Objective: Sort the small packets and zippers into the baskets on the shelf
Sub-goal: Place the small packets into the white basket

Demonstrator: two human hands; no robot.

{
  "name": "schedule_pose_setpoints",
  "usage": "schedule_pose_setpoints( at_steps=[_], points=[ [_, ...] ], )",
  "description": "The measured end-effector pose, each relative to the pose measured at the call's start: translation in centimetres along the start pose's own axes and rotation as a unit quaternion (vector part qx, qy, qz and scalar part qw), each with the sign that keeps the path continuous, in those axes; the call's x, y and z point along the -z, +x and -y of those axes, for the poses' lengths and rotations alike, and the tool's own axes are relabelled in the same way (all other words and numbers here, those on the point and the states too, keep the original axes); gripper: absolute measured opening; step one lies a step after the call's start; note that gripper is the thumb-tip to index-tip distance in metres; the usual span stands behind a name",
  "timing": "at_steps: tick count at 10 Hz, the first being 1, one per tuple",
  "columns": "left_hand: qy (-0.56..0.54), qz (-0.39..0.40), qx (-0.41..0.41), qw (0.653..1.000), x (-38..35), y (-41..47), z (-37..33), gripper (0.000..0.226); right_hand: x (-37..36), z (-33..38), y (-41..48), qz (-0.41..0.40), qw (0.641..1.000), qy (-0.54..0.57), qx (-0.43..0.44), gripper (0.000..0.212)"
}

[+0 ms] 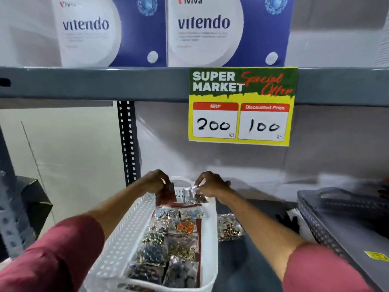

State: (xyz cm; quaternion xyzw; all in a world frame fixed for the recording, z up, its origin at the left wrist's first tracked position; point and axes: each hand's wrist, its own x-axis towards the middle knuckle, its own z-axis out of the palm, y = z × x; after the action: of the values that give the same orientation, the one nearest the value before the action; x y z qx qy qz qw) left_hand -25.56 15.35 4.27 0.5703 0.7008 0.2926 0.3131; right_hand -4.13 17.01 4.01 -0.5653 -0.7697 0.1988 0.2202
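1. My left hand [156, 182] is pinched shut on a dark red packet [166, 194] at its top edge, over the far end of the white basket [126, 230].
2. My right hand [210, 184] is pinched on a clear packet [192, 193] with silvery and brownish contents; both packets hang down from my fingers, just beside each other and close above the pile.
3. To do this well, I judge I should keep each grip on the sealed top edge, hold the two packets apart enough to read their contents, and lower each flat onto matching ones rather than drop it.
4. The hanging packets have their long axis roughly vertical, top edge up at my fingers.
5. The basket runs lengthwise away from me on the shelf deck, packed with small packets [168, 245] lying flat and overlapping.
6. One loose packet [228, 227] lies on the deck just right of the basket.
7. A grey basket [315, 228] sits well to the right; a price sign [242, 106] hangs from the shelf beam above.
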Motion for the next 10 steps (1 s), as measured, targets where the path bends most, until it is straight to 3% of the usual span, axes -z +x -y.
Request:
schedule_pose_setpoints(
  at_steps=[1, 2, 3, 4, 5, 6, 7, 8, 9, 10],
  points=[
    [-0.022, 0.035, 0.035, 0.999, -0.9, 2.7, 2.6, 0.036, -1.9, 0.5, 0.4, 0.018, 0.997, -0.079, 0.012, 0.028],
    [0.083, 0.114, -0.005, 0.990, -1.1, 5.5, 4.7, 0.022, -3.5, 0.2, -0.1, -0.004, 0.980, -0.189, 0.066, 0.032],
    [0.168, 0.099, -0.020, 0.981, -1.6, 3.3, 4.0, 0.011, -3.2, 0.0, -0.5, -0.028, 0.972, -0.212, 0.098, 0.031],
    [0.354, 0.001, -0.150, 0.923, -2.3, -0.3, 0.3, 0.020, -0.9, -0.8, -0.8, -0.070, 0.983, -0.115, 0.128, 0.017],
    [0.300, -0.056, -0.263, 0.915, -3.3, -1.2, -2.2, 0.015, 1.6, -2.1, -1.1, -0.080, 0.991, -0.021, 0.104, 0.012],
    [0.257, -0.066, -0.384, 0.884, -6.2, -1.5, -6.5, 0.013, 4.7, -4.9, -3.0, -0.030, 0.999, 0.001, 0.042, 0.009],
    [0.276, -0.043, -0.423, 0.862, -8.7, -2.1, -9.4, 0.016, 5.3, -6.7, -4.8, 0.035, 0.999, -0.037, 0.018, 0.011],
    [0.399, 0.046, -0.370, 0.838, -12.7, -1.4, -11.3, 0.020, 4.5, -8.4, -7.2, 0.072, 0.997, -0.037, 0.001, 0.036],
    [0.517, 0.109, -0.298, 0.795, -14.8, -1.1, -11.8, 0.023, 3.6, -9.2, -8.1, 0.064, 0.998, -0.002, -0.010, 0.038],
    [0.564, 0.151, -0.249, 0.773, -16.2, -1.5, -12.2, 0.025, 2.8, -10.3, -8.4, 0.068, 0.997, -0.003, -0.022, 0.024]
  ],
)
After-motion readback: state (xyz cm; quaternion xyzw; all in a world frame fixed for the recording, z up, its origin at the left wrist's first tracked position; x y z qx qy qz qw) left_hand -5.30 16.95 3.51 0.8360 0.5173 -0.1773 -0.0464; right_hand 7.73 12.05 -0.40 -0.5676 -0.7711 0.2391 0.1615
